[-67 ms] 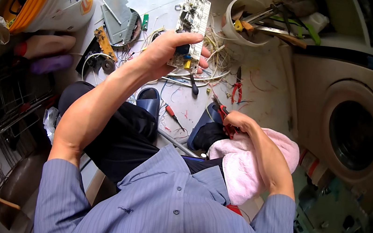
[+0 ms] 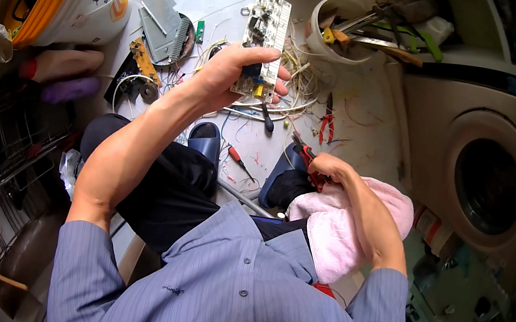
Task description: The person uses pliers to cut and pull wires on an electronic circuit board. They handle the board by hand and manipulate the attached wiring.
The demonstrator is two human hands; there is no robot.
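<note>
My left hand (image 2: 234, 73) is closed around the lower part of a long, pale circuit board (image 2: 268, 25), thumb across its face and fingertips showing past its right edge. The board is raised with its dark components and a yellow one facing me. My right hand (image 2: 329, 168) grips red-handled pliers (image 2: 306, 152) near my right knee, jaws pointing up and left. Beneath the board, cut wires (image 2: 301, 79) lie tangled on the floor. A dark-handled screwdriver (image 2: 267, 120), a red screwdriver (image 2: 239, 158) and a second pair of red-handled pliers (image 2: 328, 121) lie there too.
White buckets with a yellow rim (image 2: 105, 10) stand at far left. A tool-filled bucket (image 2: 328, 24) is at far right, beside a front-loading washing machine (image 2: 472, 117). Metal parts (image 2: 165, 25) lie left of the wires. A pink towel (image 2: 327, 229) covers my right thigh.
</note>
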